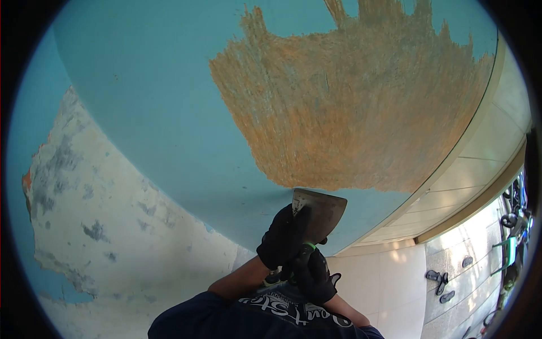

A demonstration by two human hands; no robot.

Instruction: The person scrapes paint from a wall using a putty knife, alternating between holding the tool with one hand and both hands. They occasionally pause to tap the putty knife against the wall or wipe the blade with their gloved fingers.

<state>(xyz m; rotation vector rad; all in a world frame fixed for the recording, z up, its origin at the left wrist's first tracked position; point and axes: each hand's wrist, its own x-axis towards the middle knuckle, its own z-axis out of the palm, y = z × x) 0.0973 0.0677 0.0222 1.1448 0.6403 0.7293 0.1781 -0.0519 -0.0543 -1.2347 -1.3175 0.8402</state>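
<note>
A wide metal scraper has its blade edge against the blue painted wall, at the lower border of a large scraped brown-orange patch. My left hand, in a black glove, is closed on the scraper near the left side of its blade. Lower and to the right, my right hand, also gloved in black, is wrapped round the handle, of which a green part shows between the hands.
On the left, another wall face has a bare whitish patch with ragged paint edges. Pale tiles run along the right. Sandals lie on the paving at lower right, with parked motorbikes beyond.
</note>
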